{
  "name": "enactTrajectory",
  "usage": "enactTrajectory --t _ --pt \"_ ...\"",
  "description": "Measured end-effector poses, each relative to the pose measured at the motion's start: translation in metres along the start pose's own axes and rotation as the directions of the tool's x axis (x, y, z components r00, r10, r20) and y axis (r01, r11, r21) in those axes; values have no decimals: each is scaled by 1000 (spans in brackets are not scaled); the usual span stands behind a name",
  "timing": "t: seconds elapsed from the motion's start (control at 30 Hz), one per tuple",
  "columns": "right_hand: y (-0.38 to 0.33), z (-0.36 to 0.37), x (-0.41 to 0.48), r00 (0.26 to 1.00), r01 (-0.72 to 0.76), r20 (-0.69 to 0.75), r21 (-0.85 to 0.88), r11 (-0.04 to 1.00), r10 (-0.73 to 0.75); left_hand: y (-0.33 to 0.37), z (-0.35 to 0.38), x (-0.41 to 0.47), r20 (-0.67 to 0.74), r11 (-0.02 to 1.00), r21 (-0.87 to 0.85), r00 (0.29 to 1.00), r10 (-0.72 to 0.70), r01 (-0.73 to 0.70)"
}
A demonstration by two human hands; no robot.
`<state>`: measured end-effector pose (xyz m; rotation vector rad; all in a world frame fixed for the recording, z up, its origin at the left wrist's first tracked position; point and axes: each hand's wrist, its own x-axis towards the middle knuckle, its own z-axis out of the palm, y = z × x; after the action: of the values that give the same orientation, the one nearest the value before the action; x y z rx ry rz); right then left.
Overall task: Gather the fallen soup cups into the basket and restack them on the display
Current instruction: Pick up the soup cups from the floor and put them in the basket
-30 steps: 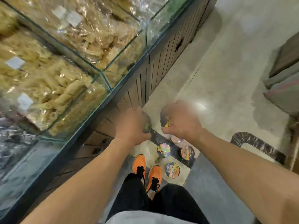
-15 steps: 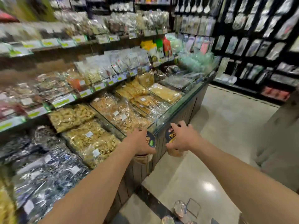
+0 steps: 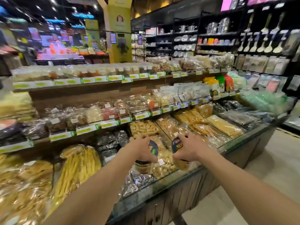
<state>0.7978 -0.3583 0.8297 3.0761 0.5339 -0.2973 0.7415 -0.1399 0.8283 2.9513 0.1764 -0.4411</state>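
Two bare forearms reached in from six o'clock, each ending in a hand that gripped one soup cup by its top. The left hand (image 3: pixel 139 150) lay knuckles up, its fingers curled over the lid rim of the left soup cup (image 3: pixel 143 167). That cup's tan body hung below the palm, and its dark printed lid faced three o'clock. The right hand (image 3: pixel 191 151) mirrored it, thumb low and fingers spread round the rim of the right soup cup (image 3: pixel 176 144), whose lid faced nine o'clock. The cups were near each other but apart, both just below the middle of the view.

Both cups were held over the glass-fronted counter (image 3: pixel 175 175). Motion blur made it hard to tell whether either one touched the packets beneath. The counter's slatted wooden base (image 3: pixel 181 198) ran from six o'clock toward three o'clock beside a pale polished floor (image 3: pixel 272 159). Stepped shelves (image 3: pixel 105 124) edged with green-and-white price tags rose at twelve o'clock from the hands. Ladles (image 3: pixel 267 46) hung on a dark rack at two o'clock, and a yellow pillar (image 3: pixel 119 30) stood at twelve.

The counter's glass compartments held clear packets. Pale curled snacks (image 3: pixel 144 128) lay at twelve o'clock from the hands, flat golden sheets (image 3: pixel 224 125) at two, dark crinkled packs (image 3: pixel 112 140) at ten, and long yellow sticks (image 3: pixel 78 166) at nine.
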Motion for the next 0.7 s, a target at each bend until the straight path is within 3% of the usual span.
enactTrajectory --t 0.17,0.33,0.57,0.7 --pt "-124 3 1 980 198 35 -38 979 -197 -102 3 -62 -31 972 -76 974 -225 222" --pt "-244 9 -9 900 433 71 -55 900 -429 -189 11 -140 -83 895 -163 898 -431 414" --pt "-382 22 -31 682 731 131 -79 678 -720 -270 31 -255 -60 688 -271 702 -710 673" --pt "-446 33 -59 532 846 175 -65 530 -828 -295 57 -319 -26 519 -304 537 -843 799"
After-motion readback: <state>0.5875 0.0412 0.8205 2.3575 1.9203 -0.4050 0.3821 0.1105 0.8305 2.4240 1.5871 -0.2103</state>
